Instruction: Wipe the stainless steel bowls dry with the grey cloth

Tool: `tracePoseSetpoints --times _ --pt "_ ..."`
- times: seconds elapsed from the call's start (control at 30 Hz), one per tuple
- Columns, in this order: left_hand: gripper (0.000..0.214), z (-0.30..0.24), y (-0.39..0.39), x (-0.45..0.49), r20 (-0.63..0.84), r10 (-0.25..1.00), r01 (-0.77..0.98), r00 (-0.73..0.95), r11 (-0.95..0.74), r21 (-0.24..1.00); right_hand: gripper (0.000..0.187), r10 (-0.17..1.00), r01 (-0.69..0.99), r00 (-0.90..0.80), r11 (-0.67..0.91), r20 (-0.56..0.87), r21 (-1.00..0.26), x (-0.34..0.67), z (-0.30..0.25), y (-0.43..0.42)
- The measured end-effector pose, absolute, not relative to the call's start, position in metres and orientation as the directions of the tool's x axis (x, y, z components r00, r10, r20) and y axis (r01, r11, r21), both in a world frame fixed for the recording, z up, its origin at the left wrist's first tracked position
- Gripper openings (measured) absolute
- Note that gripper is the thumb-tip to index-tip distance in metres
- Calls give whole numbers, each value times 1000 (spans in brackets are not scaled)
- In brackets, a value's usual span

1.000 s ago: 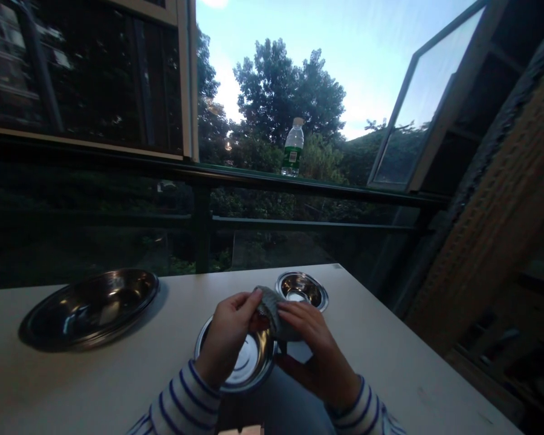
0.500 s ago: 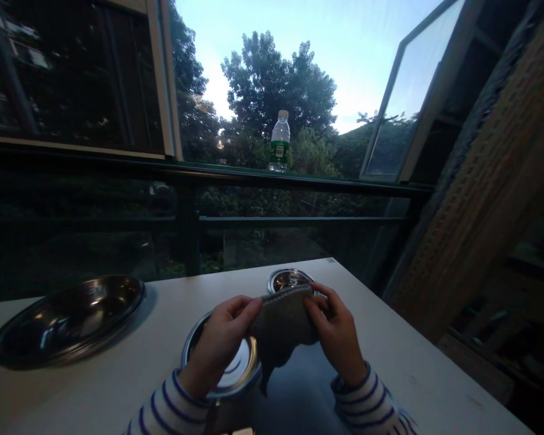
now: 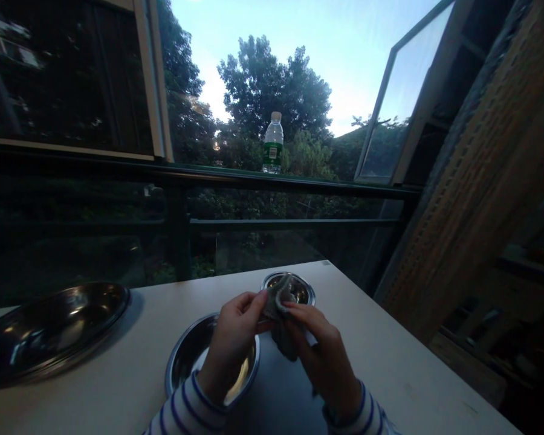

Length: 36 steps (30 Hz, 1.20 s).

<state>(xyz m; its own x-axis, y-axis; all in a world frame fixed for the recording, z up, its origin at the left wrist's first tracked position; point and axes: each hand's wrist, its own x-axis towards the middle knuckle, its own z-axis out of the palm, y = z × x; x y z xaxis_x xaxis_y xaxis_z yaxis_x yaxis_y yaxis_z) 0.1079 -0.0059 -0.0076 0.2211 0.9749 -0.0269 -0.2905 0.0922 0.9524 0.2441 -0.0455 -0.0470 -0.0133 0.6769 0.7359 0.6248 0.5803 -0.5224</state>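
We see a grey cloth [image 3: 275, 305] near the lower middle of the frame, bunched between two bare hands. It appears raised off the white table [image 3: 372, 362], overlapping the small metal bowl [image 3: 306, 293] beyond it. What could go wrong, we judge, is that the fabric slips or springs open, since only the fingertips seem to bear on it and the lower part hangs loose. A low dip of the hands could also drag that loose end against the small bowl, and a swing of the left wrist could knock the mid-sized bowl [image 3: 184, 356], which lies under and beside it at lower centre-left; whether they touch, we cannot tell.

As for pose, the left hand [image 3: 229, 341] comes up from the bottom edge, back towards us, with thumb and fingers pinched on the cloth's left side. The right hand [image 3: 324, 347] slants in from lower right, its fingers reaching over the cloth and closed against its right side; we cannot make out where its thumb presses. Both wrists show striped sleeves [image 3: 194, 402].
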Motion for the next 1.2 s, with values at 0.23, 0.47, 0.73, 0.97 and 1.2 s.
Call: tracePoseSetpoints --times 0.23,0.47,0.73,0.97,1.2 --pt "22 -2 3 89 -4 989 -171 145 29 985 28 795 428 296 385 529 -818 270 -33 -43" --pt "28 4 11 63 41 996 -119 78 -32 992 36 763 305 502 284 407 -909 308 -37 -36" --pt "33 13 15 54 172 984 179 -47 -161 971 39 786 230 486 305 381 -924 313 -22 -46" --pt "39 5 10 60 417 908 450 31 -385 805 28 735 513 375 343 565 -787 294 47 -64" --pt "44 9 -30 78 524 709 274 471 -683 677 28 754 515 318 372 575 -773 256 71 -56"
